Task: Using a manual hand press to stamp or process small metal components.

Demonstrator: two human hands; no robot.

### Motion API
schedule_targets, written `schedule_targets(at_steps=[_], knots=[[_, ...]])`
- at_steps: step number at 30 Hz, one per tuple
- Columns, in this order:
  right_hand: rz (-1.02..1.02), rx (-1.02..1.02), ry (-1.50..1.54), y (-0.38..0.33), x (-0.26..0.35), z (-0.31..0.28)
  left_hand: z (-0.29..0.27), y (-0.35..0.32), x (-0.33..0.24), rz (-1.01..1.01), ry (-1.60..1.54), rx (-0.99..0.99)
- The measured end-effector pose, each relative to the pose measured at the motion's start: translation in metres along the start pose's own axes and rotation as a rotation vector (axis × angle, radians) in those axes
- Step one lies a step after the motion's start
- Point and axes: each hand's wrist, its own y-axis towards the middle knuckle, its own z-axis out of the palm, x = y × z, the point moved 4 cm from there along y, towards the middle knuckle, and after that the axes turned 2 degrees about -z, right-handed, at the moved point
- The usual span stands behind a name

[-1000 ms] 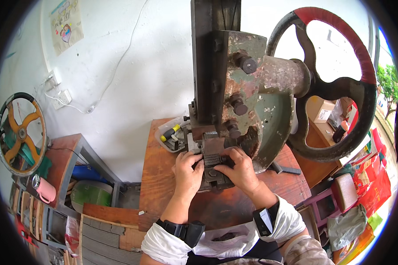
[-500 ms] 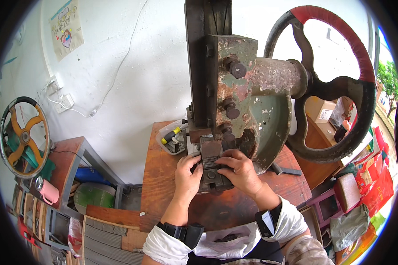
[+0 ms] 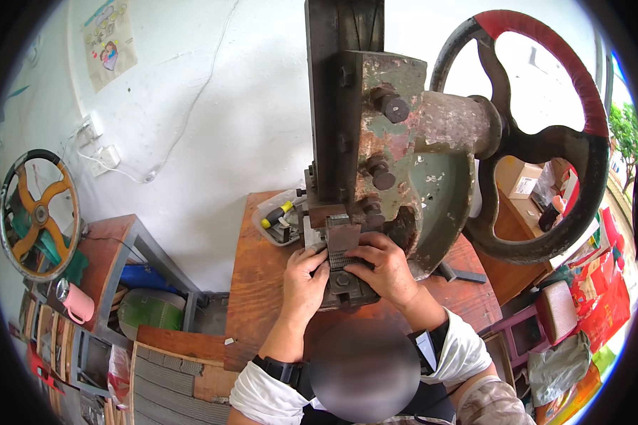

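Note:
A small grey ridged strip (image 3: 339,261) lies on the metal base block (image 3: 343,282) of an old hand press (image 3: 383,142), below its ram. My left hand (image 3: 305,285) pinches the strip's left edge with thumb and fingertips. From the opposite edge, my right hand (image 3: 385,269) grips it with bent fingers and thumb. A flat dark metal piece (image 3: 343,239) stands just behind the ridges, under the ram. The fingers partly cover the strip's sides.
The press's large handwheel (image 3: 587,127) rises on the right. Behind the left hand, a plastic tub (image 3: 282,230) holds a yellow-handled tool. A dark bar (image 3: 468,276) rests on the wooden table (image 3: 255,297). Ridged grey strips (image 3: 159,379) fill a box at lower left. A blurred patch covers my lap.
The view has shifted slightly, so the press sits a little further right. Both hands keep their hold on the strip. A blurred round patch now hides the white bag at my lap.

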Motion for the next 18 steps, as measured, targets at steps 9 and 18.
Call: schedule_targets(at_steps=[9,18], knots=[[0.06,-0.081,-0.033,0.001,0.011,0.006,-0.002,0.0,0.006,-0.036,0.114,0.044],[-0.225,-0.153,-0.264,0.0,0.072,-0.079,-0.008,0.001,-0.008,-0.057,0.44,0.088]])
